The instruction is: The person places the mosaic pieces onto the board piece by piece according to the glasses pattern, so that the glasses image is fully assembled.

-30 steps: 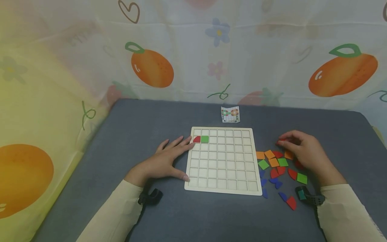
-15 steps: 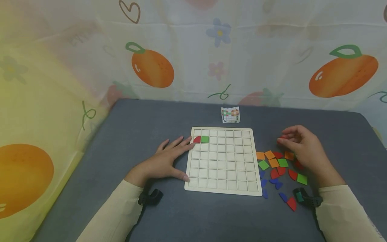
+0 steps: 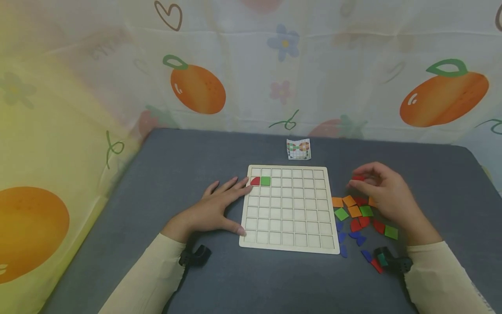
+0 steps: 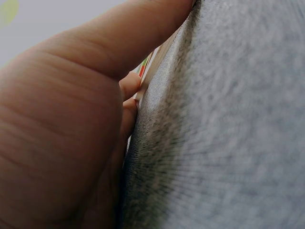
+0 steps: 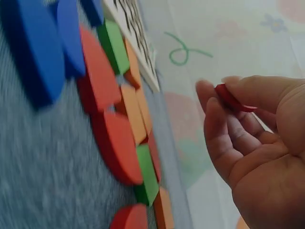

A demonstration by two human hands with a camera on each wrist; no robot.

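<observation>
A cream grid board (image 3: 289,249) lies on the grey table. In its second row at the left sit a red quarter-circle tile (image 3: 255,181) and a green square tile (image 3: 265,181). My left hand (image 3: 213,212) rests at the board's left edge, fingers spread, thumb on the lower corner. Above the loose tiles at the board's right, my right hand (image 3: 386,196) pinches a red tile (image 5: 233,99) between thumb and fingertips. In the right wrist view this tile is raised off the table; its full outline is partly covered by the fingers.
Loose orange square tiles (image 3: 354,211), green squares (image 3: 391,232), red quarter-circles (image 3: 355,225) and blue pieces (image 3: 354,234) lie right of the board. A small printed pattern card (image 3: 299,149) lies behind the board. A patterned cloth (image 3: 251,78) hangs behind the table.
My right hand has risen slightly and then shifted left toward the board, with the red tile in its fingertips. The left hand has stayed in place.
</observation>
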